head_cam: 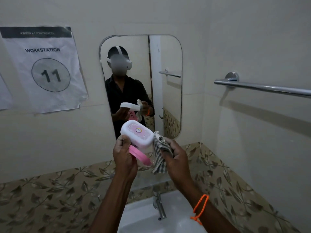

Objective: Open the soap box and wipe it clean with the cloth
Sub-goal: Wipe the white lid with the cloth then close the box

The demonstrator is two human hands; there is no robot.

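My left hand (123,158) holds the soap box at chest height over the sink. The box is open: its white lid (137,132), with a round sticker on a pinkish top, tilts up and away, and the pink base (139,155) shows below it against my palm. My right hand (176,155) grips a striped grey and white cloth (159,157), bunched in the fingers. The cloth touches the right end of the lid and hangs down below the hand. The inside of the box is hidden from me.
A white sink (146,217) with a chrome tap (159,206) lies below my hands. A mirror (168,81) hangs on the wall straight ahead. A chrome towel bar (262,87) sticks out on the right wall. A paper workstation sign (45,69) is taped at the left.
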